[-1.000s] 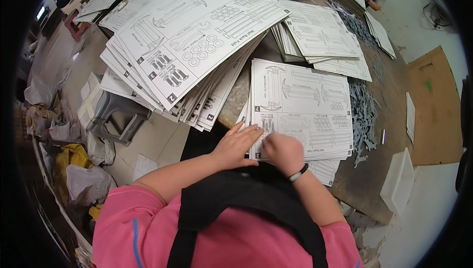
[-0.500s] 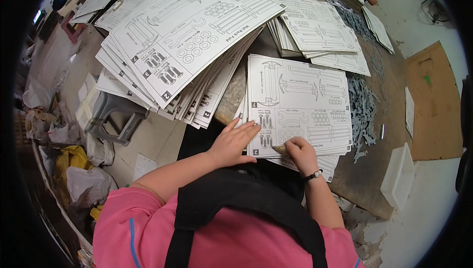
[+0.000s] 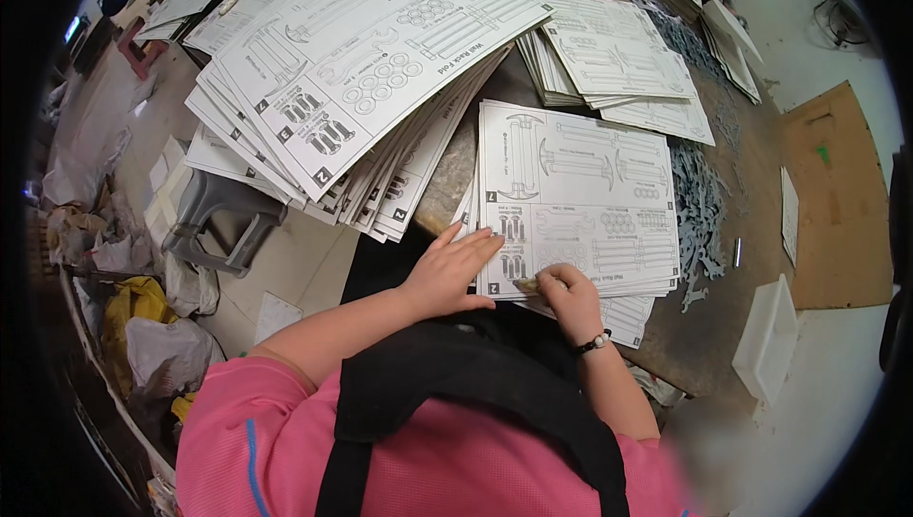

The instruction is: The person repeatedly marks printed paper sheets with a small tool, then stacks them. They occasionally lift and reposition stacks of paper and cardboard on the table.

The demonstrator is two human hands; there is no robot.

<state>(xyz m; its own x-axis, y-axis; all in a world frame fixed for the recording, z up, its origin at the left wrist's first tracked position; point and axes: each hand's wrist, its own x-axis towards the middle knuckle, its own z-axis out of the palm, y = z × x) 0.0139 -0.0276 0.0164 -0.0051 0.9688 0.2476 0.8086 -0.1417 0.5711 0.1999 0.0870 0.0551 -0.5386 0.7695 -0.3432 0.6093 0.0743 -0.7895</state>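
Note:
A white die-cut sheet [image 3: 580, 194] printed with black part outlines lies on top of a small pile on the dark table [image 3: 713, 346]. My left hand [image 3: 449, 273] rests flat with fingers spread on the sheet's near left corner. Beside it, my right hand [image 3: 567, 296] is closed on a small pale tool [image 3: 526, 284] whose tip touches the sheet's near edge. A dark band sits on my right wrist.
A big fanned stack of the same sheets [image 3: 361, 79] overhangs the table's left side. More sheets [image 3: 618, 60] lie at the back. Grey punched-out pieces [image 3: 699, 213] litter the right. A white tray [image 3: 766, 346], a grey stool [image 3: 223, 217], bags and brown cardboard [image 3: 837, 194] surround the table.
My right hand slid right along the sheet's near edge and then lowered a little. My left hand stayed pressed on the near left corner. The view shifted slightly.

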